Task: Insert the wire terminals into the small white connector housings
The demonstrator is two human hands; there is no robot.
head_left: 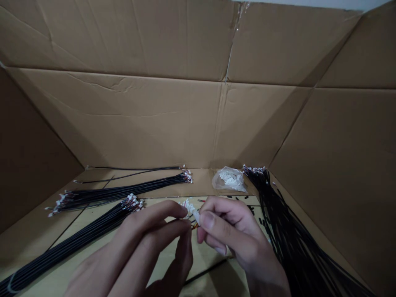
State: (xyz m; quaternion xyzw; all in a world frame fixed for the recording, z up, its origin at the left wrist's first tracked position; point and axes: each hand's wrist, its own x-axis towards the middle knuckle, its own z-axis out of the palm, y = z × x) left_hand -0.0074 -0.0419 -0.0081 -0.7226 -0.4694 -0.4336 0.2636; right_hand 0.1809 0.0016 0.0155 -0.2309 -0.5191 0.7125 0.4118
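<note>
Between left hand (145, 243) and right hand (232, 235) sits a tiny white connector (194, 215).

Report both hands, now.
Left hand: closed, seems to pinch a thin wire.
Right hand: closed, holding a white connector.

My left hand (145, 243) and right hand (235, 235) sit low centre, only a small white connector (194, 215) between them. A black wire bundle (291, 231) blocks the right side; a second bundle (68, 247) lies just beside my left hand. A third bundle (117, 194) and a plastic bag (229, 179) obstruct the far edge. Free passage: bare cardboard floor (201, 264) under my hands, and open air up toward the cardboard back wall (123, 123).
</note>
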